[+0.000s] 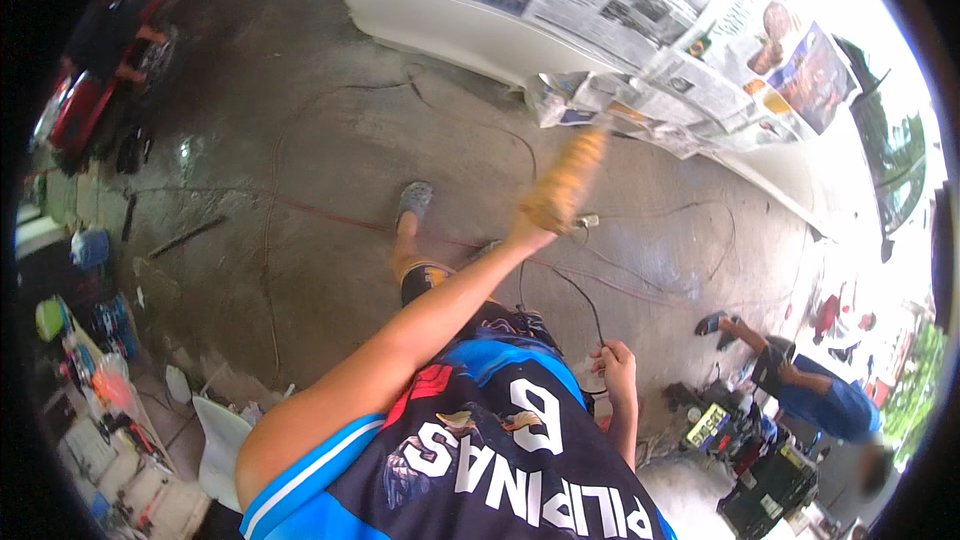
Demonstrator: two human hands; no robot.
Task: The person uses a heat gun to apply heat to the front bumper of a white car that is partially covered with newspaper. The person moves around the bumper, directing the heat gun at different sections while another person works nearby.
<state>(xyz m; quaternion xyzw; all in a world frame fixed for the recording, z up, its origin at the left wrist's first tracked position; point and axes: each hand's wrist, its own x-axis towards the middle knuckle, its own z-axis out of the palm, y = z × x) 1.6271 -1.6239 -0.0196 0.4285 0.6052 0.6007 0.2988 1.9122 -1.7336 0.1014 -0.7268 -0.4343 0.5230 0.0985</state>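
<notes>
My left arm reaches forward, and what looks like a yellow-orange glove covers my left hand [565, 185]. Motion smears its fingers, so I cannot make out whether it holds anything. Beyond its tip is the lower edge of newspaper sheets [620, 15] covering the side of a white car [430, 35]. Close to my body at the right, my bare right hand [615, 365] has its fingers closed on a thin black cable [592, 305]. From there the cable runs forward toward the floor. Near the left wrist, a small pale block like a socket or plug [586, 222] lies on the concrete.
A reddish hose [340, 215] and thin cords cross the floor by my feet. At right, a person in blue [815, 395] bends near black equipment [770, 485]. A red motorcycle [85, 105] stands far left. A white chair [220, 445] and cluttered shelf [110, 390] are near left.
</notes>
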